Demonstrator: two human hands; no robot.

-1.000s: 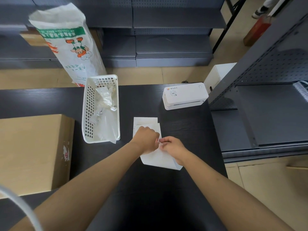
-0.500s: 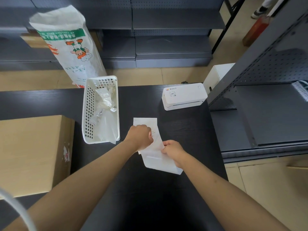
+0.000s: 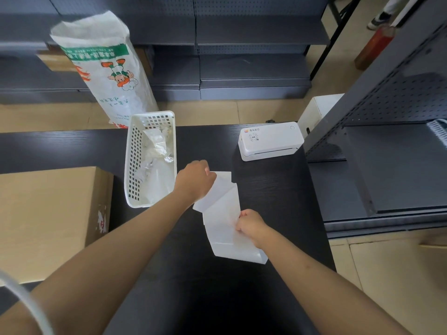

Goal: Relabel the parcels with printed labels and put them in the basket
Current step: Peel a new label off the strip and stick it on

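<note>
White label (image 3: 219, 189) peels up in the left hand (image 3: 195, 182)'s pinch while the right hand (image 3: 250, 224) pins the parcel (image 3: 229, 234); a hasty pull could tear it.

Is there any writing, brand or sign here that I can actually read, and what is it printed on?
None can be quoted with certainty.
Woven sack: green band of characters, upside down, above a cartoon figure; too blurred to read.
Label printer: a small logo, a few characters and a round mark on its top; too small to read.
Cardboard box: red and white mark on its side; illegible.
Parcel and the sheet peeled from it: no legible print.
</note>
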